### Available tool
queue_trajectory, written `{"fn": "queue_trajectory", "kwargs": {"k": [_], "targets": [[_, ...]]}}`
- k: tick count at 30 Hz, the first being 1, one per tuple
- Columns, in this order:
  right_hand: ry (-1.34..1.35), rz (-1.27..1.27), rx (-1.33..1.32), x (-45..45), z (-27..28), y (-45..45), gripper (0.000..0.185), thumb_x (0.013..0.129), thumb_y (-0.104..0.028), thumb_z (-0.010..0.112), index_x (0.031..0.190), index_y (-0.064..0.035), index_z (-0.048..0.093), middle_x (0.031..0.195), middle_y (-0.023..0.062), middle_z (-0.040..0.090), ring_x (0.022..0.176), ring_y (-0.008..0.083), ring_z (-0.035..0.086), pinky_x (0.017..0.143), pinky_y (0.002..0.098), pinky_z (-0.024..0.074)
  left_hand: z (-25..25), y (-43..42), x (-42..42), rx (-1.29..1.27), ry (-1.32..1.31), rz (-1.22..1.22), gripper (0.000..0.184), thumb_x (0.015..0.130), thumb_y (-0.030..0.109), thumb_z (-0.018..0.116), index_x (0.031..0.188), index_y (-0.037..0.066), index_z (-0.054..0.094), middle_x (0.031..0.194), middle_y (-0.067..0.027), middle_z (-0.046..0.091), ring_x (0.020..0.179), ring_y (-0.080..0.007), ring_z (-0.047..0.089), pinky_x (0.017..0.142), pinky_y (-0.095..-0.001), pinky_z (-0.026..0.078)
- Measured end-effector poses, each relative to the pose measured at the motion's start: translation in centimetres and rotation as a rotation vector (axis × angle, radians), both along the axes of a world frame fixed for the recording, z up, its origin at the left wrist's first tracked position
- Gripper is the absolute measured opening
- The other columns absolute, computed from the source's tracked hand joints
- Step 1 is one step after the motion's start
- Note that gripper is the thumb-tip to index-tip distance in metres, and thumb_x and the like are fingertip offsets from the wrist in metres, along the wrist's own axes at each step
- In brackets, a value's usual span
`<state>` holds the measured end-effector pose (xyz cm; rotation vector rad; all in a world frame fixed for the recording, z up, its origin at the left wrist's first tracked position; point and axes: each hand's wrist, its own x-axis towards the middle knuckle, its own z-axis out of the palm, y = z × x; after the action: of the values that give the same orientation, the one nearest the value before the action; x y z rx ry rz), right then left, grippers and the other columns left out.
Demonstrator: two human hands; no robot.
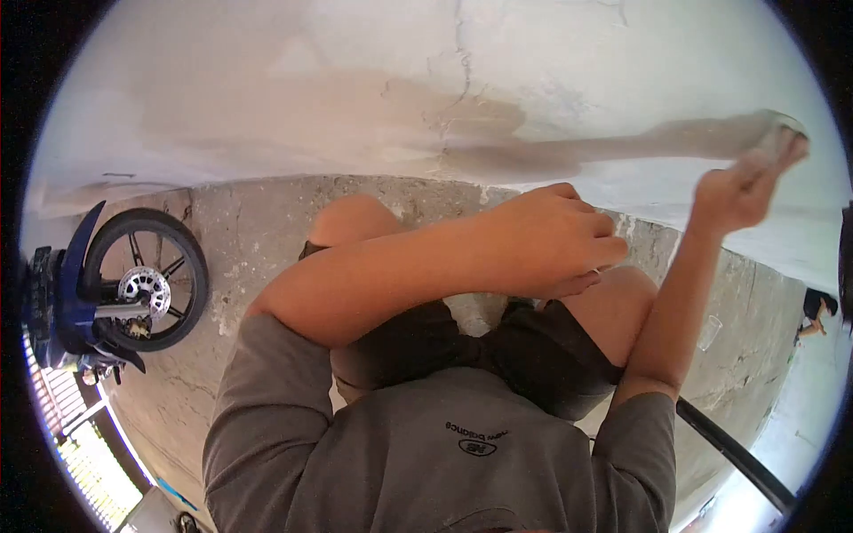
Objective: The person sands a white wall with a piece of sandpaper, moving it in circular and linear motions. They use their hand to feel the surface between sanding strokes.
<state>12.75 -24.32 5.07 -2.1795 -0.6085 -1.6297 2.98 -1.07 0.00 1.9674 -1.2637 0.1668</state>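
My left arm reaches across my lap. My left hand hangs palm down over my right knee, its fingers loosely bent and a little apart, with nothing seen in them. Out to the right, my right hand is raised against the pale wall. Its fingers are closed on a small flat pale piece with a darker edge, blurred so that its kind is unclear. This piece touches or nearly touches the wall, beside a long grey-brown smear or shadow.
I squat on a worn concrete floor close to the wall, which has a crack. A motorbike's front wheel stands at left. A clear cup-like thing lies at right, near a black bar. Another person is far right.
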Motion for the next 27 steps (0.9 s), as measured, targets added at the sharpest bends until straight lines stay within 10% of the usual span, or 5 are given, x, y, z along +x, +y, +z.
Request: {"fn": "queue_trajectory", "kwargs": {"k": [8, 14, 16, 23, 27], "targets": [[-0.103, 0.061, -0.207, -0.3, -0.9, 0.0, 0.041, 0.107, -0.02, 0.049, 0.139, 0.0028, 0.059, 0.149, 0.0216, 0.053, 0.145, 0.0435, 0.039, 0.119, 0.0469, 0.0372, -0.8, -0.7, -0.2, 0.071, -0.006, 0.003, 0.019, 0.088, 0.023, 0.068, 0.095, 0.007, 0.061, 0.093, -0.0107, 0.068, 0.09, -0.0326, 0.068, 0.089, -0.0454, 0.053], [0.219, -0.319, 0.323, -1.0, -0.3, -2.3, 0.043, 0.107, -0.021, 0.049, 0.143, -0.0001, 0.056, 0.144, 0.0193, 0.059, 0.142, 0.0384, 0.047, 0.115, 0.0386, 0.042, -0.5, -0.5, -0.5, 0.019, -0.078, -0.004, 0.02, 0.086, 0.024, 0.068, 0.091, 0.006, 0.061, 0.095, -0.0084, 0.066, 0.092, -0.03, 0.067, 0.088, -0.0434, 0.053], [-0.14, -0.23, -0.174, 0.0, -3.3, -1.1, 0.04, 0.104, -0.016, 0.052, 0.14, 0.0008, 0.059, 0.145, 0.0202, 0.058, 0.138, 0.0353, 0.052, 0.11, 0.0424, 0.0465, -0.9, -0.5, -0.3, 0.011, -0.071, -0.01, 0.02, 0.085, 0.023, 0.069, 0.091, 0.006, 0.061, 0.095, -0.0082, 0.065, 0.092, -0.0295, 0.067, 0.088, -0.0431, 0.053], [-0.03, -0.423, 0.072, 1.8, -2.8, -7.9, 0.047, 0.103, -0.013, 0.051, 0.145, 0.007, 0.049, 0.145, 0.0276, 0.055, 0.136, 0.0366, 0.054, 0.112, 0.039, 0.0445, -0.2, -0.3, -0.8, 0.044, -0.031, -0.043, 0.02, 0.08, 0.015, 0.073, 0.092, 0.007, 0.059, 0.094, -0.0073, 0.063, 0.091, -0.0295, 0.066, 0.088, -0.0423, 0.053], [-0.115, -0.141, -0.262, 0.1, -1.5, -5.6, 0.05, 0.106, -0.022, 0.048, 0.147, 0.0072, 0.048, 0.149, 0.0299, 0.05, 0.13, 0.04, 0.058, 0.111, 0.0391, 0.0445, -0.4, -0.6, -0.9, 0.016, -0.013, -0.107, 0.022, 0.078, 0.013, 0.074, 0.093, 0.008, 0.058, 0.094, -0.0071, 0.063, 0.09, -0.0295, 0.066, 0.088, -0.0423, 0.053]]}}
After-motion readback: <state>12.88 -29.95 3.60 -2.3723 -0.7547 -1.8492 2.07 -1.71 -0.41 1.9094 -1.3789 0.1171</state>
